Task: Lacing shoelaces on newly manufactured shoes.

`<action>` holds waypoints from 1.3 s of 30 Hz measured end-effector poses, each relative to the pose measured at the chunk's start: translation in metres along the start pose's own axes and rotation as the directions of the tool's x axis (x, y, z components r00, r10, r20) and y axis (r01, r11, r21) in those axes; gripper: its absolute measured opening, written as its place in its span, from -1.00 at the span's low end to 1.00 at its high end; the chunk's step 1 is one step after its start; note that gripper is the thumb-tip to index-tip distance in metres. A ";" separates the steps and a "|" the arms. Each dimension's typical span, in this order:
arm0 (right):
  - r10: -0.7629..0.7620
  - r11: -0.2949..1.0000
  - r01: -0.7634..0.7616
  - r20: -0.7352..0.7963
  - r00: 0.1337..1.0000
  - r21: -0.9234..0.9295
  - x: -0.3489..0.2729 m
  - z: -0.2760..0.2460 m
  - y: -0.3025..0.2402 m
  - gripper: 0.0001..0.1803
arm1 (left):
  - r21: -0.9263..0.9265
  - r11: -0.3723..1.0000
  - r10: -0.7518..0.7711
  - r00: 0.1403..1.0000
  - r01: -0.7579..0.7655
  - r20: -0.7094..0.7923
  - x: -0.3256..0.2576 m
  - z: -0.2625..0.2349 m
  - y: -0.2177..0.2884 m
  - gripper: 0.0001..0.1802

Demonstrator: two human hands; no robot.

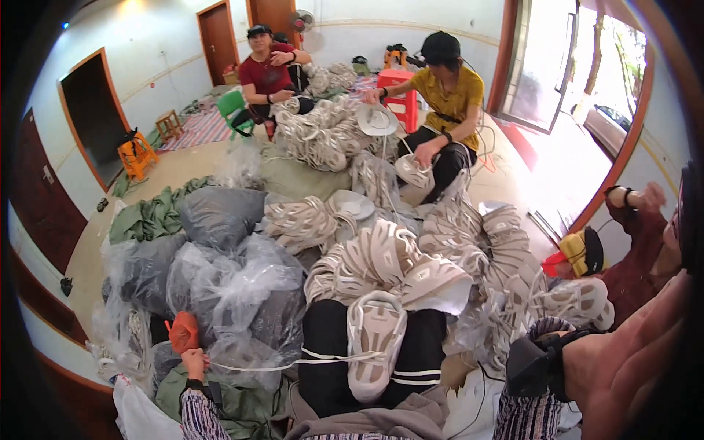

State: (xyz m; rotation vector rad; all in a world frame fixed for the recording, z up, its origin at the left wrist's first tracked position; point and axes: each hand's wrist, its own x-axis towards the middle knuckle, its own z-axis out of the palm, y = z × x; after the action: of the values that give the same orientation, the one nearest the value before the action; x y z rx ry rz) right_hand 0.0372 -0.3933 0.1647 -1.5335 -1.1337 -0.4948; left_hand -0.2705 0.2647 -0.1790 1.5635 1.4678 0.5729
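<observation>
While the left hand (194, 362) pinches a shoelace (323, 360), right hand (616, 367) cut off at the rim, grip impossible to tell.

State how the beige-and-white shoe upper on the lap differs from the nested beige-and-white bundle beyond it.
The beige-and-white shoe upper lies singly; the nested bundle packs many together. The upper's white lace runs to the left hand; the bundle shows none stretched. Both share colouring.
</observation>
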 end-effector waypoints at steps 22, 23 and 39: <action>0.596 0.799 -0.529 0.495 0.632 -0.286 -0.006 0.176 0.063 -0.70 | -0.775 0.591 0.258 0.963 -0.225 -0.082 0.051 -0.027 0.119 -0.72; 0.540 0.841 -0.446 0.525 0.658 -0.305 -0.048 0.190 0.088 -0.69 | -0.788 0.555 0.248 0.957 -0.268 -0.151 0.041 -0.003 0.139 -0.77; 0.626 0.752 -0.595 0.588 0.512 -0.283 -0.118 0.232 0.084 -0.78 | -0.288 0.581 0.662 0.236 -0.762 0.712 -0.274 0.178 0.201 -0.88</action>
State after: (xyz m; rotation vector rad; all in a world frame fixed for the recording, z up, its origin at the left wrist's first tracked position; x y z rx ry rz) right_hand -0.0043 -0.2209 -0.0436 -2.0944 -0.9643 0.5804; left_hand -0.0690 -0.0277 -0.0355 2.1880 0.0119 0.2051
